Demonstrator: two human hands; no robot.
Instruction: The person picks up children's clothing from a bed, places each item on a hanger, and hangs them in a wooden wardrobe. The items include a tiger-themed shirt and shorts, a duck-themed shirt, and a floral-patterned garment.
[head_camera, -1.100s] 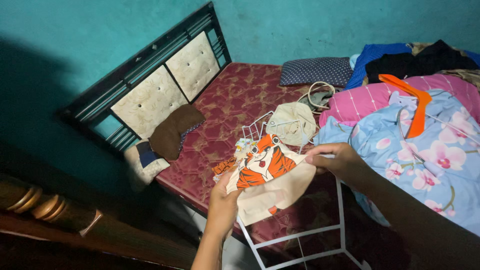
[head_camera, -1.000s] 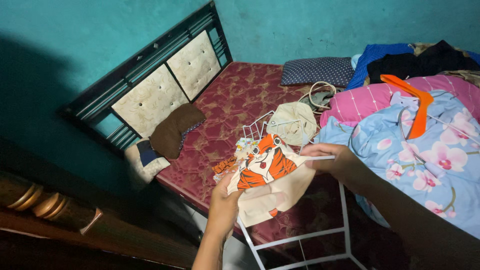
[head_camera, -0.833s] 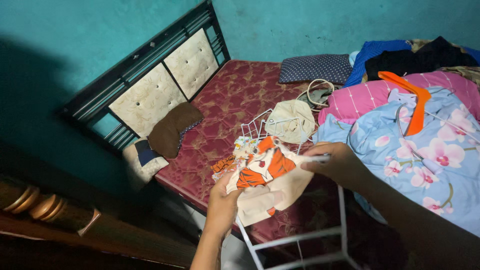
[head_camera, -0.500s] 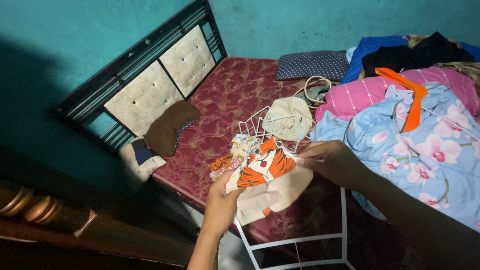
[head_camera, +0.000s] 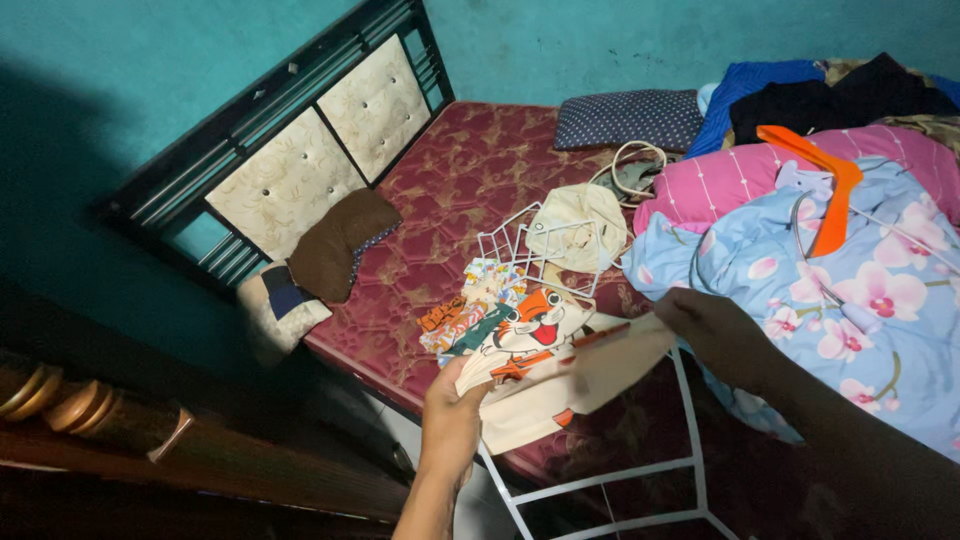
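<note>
We saw first the bed (head_camera: 470, 180) with its dark red patterned mattress, and behind it the padded cream headboard (head_camera: 320, 150) against the teal wall (head_camera: 150, 60). On the right side of the mattress lay a light blue cloth with pink flowers (head_camera: 850, 300), and beside it a pink striped pillow (head_camera: 720, 185). An orange hanger (head_camera: 825, 190) rested on top of the flowered cloth. A brown cushion (head_camera: 338, 245) leaned near the headboard. A white wire rack (head_camera: 600, 470) stood at the edge of the bed, below the hands.

Above this rack, in front of the mattress edge, was a small cream garment with an orange tiger print (head_camera: 540, 360). Our left hand (head_camera: 452, 425) was closed on its lower left corner, fingers pinched around the cloth. Our right hand (head_camera: 715, 335) was closed on its right edge, and the garment was stretched between the two hands. Just behind it lay some small colourful printed cloths (head_camera: 470, 305) on the mattress.
</note>
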